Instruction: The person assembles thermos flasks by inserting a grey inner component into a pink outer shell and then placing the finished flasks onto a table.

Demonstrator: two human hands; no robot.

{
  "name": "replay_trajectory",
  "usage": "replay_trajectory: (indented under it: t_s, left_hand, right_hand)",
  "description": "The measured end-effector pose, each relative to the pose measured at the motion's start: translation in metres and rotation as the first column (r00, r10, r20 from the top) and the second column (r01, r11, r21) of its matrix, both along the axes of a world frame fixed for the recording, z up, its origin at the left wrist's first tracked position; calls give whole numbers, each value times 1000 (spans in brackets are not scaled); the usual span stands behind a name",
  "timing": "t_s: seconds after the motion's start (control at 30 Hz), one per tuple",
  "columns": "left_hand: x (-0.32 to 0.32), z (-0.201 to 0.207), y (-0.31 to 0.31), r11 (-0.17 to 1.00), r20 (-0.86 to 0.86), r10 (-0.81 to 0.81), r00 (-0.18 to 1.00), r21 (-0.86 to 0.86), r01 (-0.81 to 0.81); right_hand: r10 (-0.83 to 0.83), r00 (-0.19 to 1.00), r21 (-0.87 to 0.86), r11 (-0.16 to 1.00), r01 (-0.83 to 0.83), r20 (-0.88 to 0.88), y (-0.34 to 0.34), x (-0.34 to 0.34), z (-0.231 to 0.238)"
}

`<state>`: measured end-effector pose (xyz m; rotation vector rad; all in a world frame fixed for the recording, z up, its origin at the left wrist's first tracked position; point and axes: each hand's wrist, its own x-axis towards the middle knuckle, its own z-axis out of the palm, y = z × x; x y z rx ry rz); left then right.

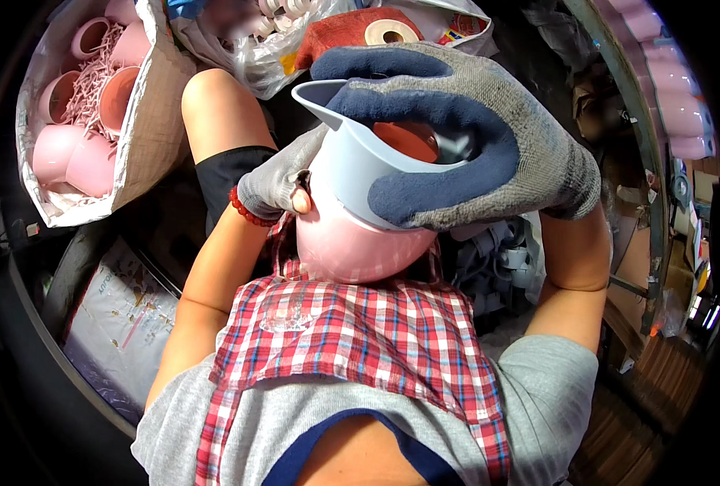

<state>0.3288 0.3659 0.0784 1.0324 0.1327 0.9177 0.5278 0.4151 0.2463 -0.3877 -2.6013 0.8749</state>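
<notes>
In front of my lap I hold a rounded pink pot-like shell [360,247] with a pale blue-grey spouted collar [360,170] seated around its top. Through the opening shows a reddish-orange inside. My left hand [283,174], in a grey glove with one bare fingertip poking out, grips the left side; its other fingers are hidden behind the piece. From the right and above, my right hand [481,134], in a grey glove with navy coating, curls over the collar, thumb on the near face and fingers across the far rim beside the spout.
A white woven sack [161,121] at the far left holds several pink shells [60,154] and pink shredded filler. Beyond my knees lie a red cloth [335,36] and a roll of tape [392,32]. Pale plastic parts [506,259] sit at my right; stacked pink pieces [676,81] stand beyond a metal rail.
</notes>
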Motion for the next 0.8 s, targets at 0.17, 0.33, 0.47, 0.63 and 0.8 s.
replay_trajectory:
  t_s: [0.17, 0.33, 0.47, 0.63, 0.8]
  left_hand:
    - [2, 14, -3, 983, -41, -51, 998, -176, 43]
    - [-3, -2, 1, 990, -64, -108, 992, -94, 102]
    - [-4, 12, 9, 997, -123, -65, 990, 41, 71]
    - [1, 47, 11, 999, -84, 18, 996, 53, -14]
    - [5, 48, 8, 1000, -173, 10, 985, 27, -5]
  right_hand:
    - [-48, 999, 42, 998, 49, -20, -5, 1, -3]
    - [-17, 1000, 56, 998, 17, -2, -5, -3, -9]
    - [73, 993, 81, 993, -81, 96, 1, 0, -5]
    - [56, 981, 87, 994, -74, 187, 5, 0, -6]
    - [-38, 981, 118, 993, 16, 189, -4, -6, -10]
